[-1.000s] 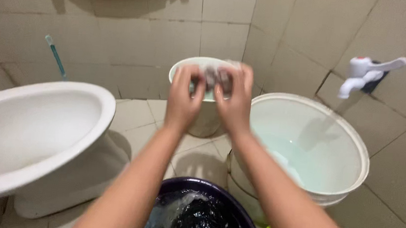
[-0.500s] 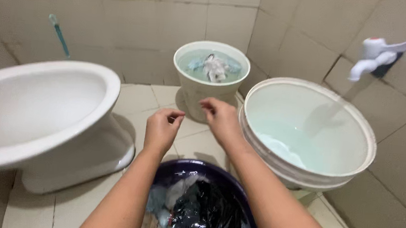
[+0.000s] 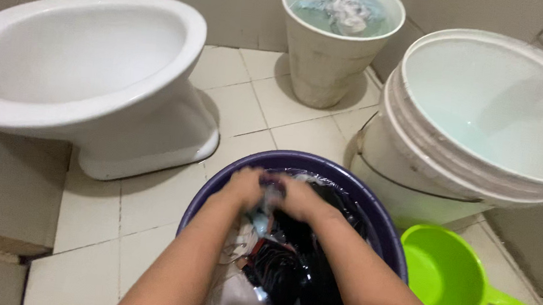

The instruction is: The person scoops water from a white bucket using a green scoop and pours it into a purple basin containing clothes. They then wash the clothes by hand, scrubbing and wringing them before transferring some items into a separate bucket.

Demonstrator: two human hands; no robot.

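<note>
While both hands (image 3: 271,194) grip wet laundry (image 3: 285,263) inside purple basin (image 3: 370,209), big bucket (image 3: 411,176) crowds right rim.

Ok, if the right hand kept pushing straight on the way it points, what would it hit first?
The right hand points inward, so likely the left hand, with the wet cloth bunched between them in the purple basin; motion blur hides the exact contact.

Both hands (image 3: 271,194) grip wet laundry (image 3: 288,270) inside a purple basin (image 3: 370,209).
</note>
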